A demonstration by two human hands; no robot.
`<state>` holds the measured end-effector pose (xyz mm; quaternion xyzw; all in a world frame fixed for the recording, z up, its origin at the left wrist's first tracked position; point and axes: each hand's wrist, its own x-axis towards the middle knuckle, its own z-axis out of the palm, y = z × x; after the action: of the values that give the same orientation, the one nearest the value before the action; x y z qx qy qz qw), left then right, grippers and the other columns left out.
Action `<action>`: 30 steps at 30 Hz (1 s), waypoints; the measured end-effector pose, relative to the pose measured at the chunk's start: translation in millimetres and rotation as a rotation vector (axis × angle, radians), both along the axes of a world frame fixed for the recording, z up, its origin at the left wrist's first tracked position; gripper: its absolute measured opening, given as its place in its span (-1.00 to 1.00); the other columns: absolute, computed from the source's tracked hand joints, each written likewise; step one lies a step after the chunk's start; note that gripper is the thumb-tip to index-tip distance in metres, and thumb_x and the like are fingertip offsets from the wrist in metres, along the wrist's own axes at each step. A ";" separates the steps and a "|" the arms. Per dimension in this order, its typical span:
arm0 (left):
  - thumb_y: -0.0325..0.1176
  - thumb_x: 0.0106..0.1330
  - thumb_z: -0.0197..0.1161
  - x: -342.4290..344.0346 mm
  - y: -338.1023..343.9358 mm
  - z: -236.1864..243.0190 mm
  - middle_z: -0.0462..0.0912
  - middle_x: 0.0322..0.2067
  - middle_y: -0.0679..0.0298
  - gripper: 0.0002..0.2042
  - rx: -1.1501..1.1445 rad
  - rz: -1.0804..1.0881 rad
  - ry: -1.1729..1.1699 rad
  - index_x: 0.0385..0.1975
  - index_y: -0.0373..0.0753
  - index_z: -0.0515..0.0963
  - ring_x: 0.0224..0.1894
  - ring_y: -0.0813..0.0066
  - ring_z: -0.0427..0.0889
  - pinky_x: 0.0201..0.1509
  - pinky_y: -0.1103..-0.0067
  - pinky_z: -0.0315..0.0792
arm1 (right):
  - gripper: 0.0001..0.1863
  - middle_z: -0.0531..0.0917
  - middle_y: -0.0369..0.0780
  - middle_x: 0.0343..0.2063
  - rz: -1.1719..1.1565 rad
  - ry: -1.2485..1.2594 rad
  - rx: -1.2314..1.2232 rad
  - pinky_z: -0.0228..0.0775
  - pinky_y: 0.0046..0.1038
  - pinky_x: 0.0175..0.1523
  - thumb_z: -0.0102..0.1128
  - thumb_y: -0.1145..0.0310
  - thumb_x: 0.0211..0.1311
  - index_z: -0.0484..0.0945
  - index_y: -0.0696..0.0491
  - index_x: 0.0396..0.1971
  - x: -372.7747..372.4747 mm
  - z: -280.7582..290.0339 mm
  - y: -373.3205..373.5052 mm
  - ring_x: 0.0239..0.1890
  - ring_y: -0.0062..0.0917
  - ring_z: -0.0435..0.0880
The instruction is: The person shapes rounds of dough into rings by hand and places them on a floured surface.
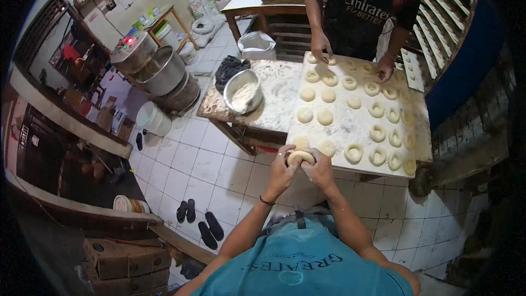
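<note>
While the left hand (281, 166) and right hand (320, 169) grasp a round dough piece (301, 155) between them at the near edge of the floured board (344, 126), dark lettering runs across the teal shirt (339, 282) below, and pale lettering marks a co-worker's black shirt (356, 30).

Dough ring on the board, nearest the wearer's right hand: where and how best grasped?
Likely the near rim of the dough ring, from the near side, thumb in its hole: it lies flat by the board's near edge, hole up.
</note>
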<state>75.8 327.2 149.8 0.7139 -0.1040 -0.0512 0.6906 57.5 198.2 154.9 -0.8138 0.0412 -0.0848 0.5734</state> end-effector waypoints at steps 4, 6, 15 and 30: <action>-0.48 -0.03 0.24 -18.2 42.5 -2.8 0.48 -0.26 0.13 -0.55 0.153 -0.052 -0.133 -0.10 -0.32 0.29 -0.13 0.39 0.45 -0.08 0.57 0.34 | -0.68 0.59 -0.12 -0.47 0.050 -0.100 -0.050 0.39 -0.54 -0.20 0.11 0.52 -0.17 0.50 0.19 -0.29 8.9 -32.5 42.1 -0.35 -0.53 0.57; -0.54 -0.10 0.20 -4.1 78.6 -8.0 0.47 -0.27 0.12 -0.52 0.231 0.158 -0.102 -0.10 -0.33 0.26 -0.20 0.37 0.46 -0.12 0.56 0.37 | -0.65 0.59 -0.11 -0.41 0.122 -0.036 0.091 0.39 -0.52 -0.20 0.09 0.56 -0.15 0.48 0.16 -0.23 -1.6 -20.6 70.1 -0.34 -0.52 0.57; -0.51 0.05 0.08 -25.1 139.6 28.2 0.46 -0.26 0.08 -0.49 -0.852 0.033 0.324 0.05 -0.24 0.13 -0.32 0.29 0.52 -0.29 0.56 0.49 | -0.59 0.48 -0.23 -0.41 0.211 0.363 0.881 0.39 -0.50 -0.28 -0.03 0.62 -0.04 0.31 0.10 -0.09 1.1 -15.1 133.0 -0.42 -0.56 0.50; 0.04 0.27 -0.18 -2.3 63.7 13.0 0.46 -0.40 0.35 -0.45 -0.499 -0.306 0.677 0.12 -0.25 0.14 -0.59 0.63 0.45 -0.54 0.69 0.36 | -0.51 0.48 -0.20 -0.34 0.620 0.248 0.085 0.34 -0.56 -0.35 -0.32 0.19 0.29 0.07 0.11 0.16 23.7 18.3 27.2 -0.44 -0.53 0.43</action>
<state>73.5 390.9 162.9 0.4448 0.0144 -0.3569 0.8213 81.2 225.4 173.2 -0.7672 -0.1355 0.1951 0.5958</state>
